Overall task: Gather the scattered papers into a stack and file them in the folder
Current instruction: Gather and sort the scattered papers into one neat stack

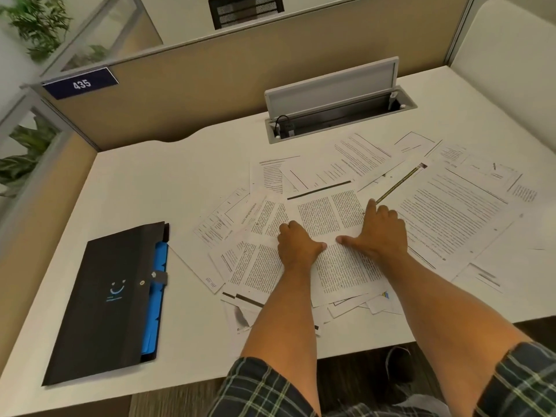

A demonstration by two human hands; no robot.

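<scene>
On the left of the tabletop [186, 164] lies the folder [105, 299], black, shut by its strap, blue dividers showing along its right edge, just clear of the nearest sheet. To its right the papers [451, 215] sprawl in an overlapping fan across the middle and right, some hanging past the near edge, a pencil [397, 183] lying on them farther back.

The gathering looks barely begun. To do it well, I'd say sweep the outer sheets inward toward the centre pile, lift the pencil off first so it doesn't get caught in the stack, then square the edges before turning to the folder, which has yet to be unfastened.

Both forearms reach straight out from the near side. The left hand [296, 242] rests palm-down on the centre sheets, fingers curled under, gripping nothing I can see. The right hand [379, 233] lies flat and spread wide, thumb pointing left, forefinger stretched toward the pencil's near tip.
</scene>
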